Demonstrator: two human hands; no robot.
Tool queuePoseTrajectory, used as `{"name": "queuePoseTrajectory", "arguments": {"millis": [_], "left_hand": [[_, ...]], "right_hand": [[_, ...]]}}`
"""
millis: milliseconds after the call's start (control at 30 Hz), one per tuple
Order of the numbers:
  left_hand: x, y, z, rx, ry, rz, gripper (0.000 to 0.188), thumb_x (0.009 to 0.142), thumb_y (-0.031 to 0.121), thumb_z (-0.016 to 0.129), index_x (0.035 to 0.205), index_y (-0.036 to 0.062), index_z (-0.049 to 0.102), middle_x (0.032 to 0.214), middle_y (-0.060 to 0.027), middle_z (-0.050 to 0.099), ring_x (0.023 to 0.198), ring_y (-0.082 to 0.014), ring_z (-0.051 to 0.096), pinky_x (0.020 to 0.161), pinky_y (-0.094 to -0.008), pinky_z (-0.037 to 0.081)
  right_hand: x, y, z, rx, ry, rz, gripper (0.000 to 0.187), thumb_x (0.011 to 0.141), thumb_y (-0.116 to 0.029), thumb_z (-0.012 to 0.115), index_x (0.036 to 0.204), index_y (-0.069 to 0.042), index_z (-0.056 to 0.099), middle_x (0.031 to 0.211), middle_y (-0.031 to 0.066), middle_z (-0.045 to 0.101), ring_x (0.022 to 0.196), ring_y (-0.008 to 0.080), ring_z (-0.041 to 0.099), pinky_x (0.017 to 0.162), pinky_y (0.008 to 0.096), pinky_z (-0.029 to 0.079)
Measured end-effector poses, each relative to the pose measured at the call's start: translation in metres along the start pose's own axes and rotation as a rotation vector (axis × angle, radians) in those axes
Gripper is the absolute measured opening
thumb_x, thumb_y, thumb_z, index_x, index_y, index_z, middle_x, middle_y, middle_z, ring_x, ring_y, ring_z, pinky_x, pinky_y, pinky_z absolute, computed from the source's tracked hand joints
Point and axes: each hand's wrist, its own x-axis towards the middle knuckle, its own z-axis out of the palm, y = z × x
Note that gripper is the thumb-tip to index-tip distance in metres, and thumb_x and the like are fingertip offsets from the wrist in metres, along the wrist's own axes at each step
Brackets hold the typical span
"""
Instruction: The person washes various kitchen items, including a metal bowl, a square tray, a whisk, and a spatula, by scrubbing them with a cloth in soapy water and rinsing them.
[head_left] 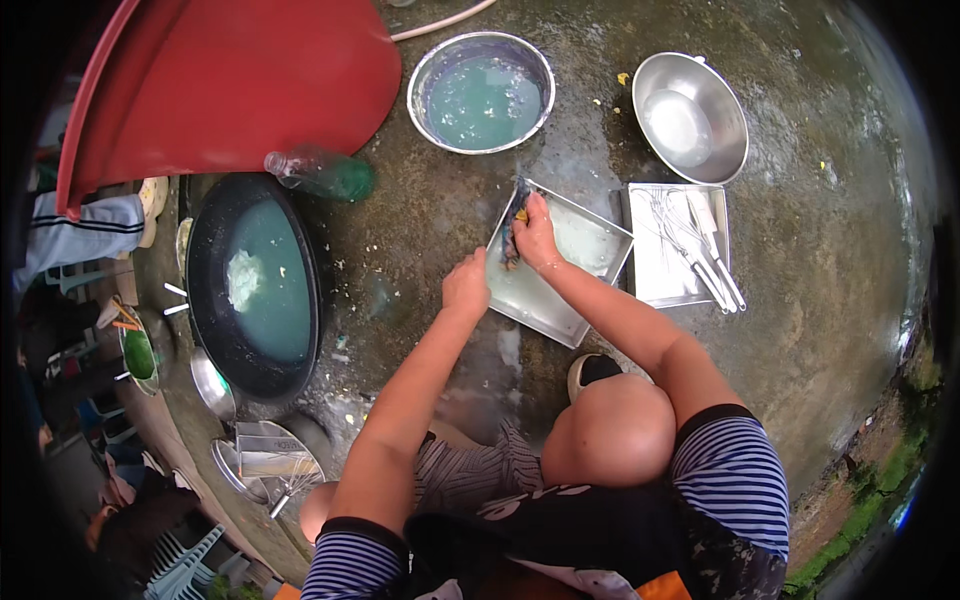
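A square metal baking pan (580, 245) sits tilted in front of me, its inside wet. My left hand (467, 285) is closed round the pan's left rim. With my right hand (536, 236) I press a dark, crumpled cloth (508, 250) with yellow patches against the inner left wall of the pan. Part of the cloth is hidden under my fingers. To the right, a second square pan (650, 285) holds several whisks (685, 240) and a white-bladed spatula (703, 220).
A steel basin (481, 148) of cloudy water and a steel bowl (725, 125) stand beyond. At left are a black tub (210, 340) of bluish water, a green bottle (330, 175), a large red tub (250, 90) and more metalware (270, 455). The concrete floor (400, 220) is wet.
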Motion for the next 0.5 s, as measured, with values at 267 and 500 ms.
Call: {"name": "queuePoseTrajectory", "arguments": {"millis": [267, 500], "left_hand": [[0.001, 0.002, 0.007, -0.001, 0.029, -0.062, 0.027, 0.067, -0.001, 0.049, 0.093, 0.005, 0.043, 0.087, -0.0179, 0.059, 0.083, -0.035, 0.057, 0.073, -0.0423, 0.044], [-0.006, -0.006, -0.004, 0.048, -0.088, -0.108, 0.053, 0.067, 0.001, 0.05, 0.116, 0.0062, 0.032, 0.087, -0.0191, 0.059, 0.083, -0.0349, 0.057, 0.072, -0.0421, 0.044]], "right_hand": [[0.012, -0.029, -0.01, -0.484, -0.459, 0.08, 0.025, 0.067, -0.004, 0.05, 0.09, 0.006, 0.049, 0.093, 0.0226, 0.046, 0.088, 0.0373, 0.046, 0.08, 0.0414, 0.04], [-0.021, -0.051, -0.066, 0.006, -0.468, 0.881, 0.022, 0.071, -0.007, 0.043, 0.084, 0.004, 0.057, 0.09, 0.0225, 0.056, 0.082, 0.0265, 0.057, 0.071, 0.0328, 0.044]]}}
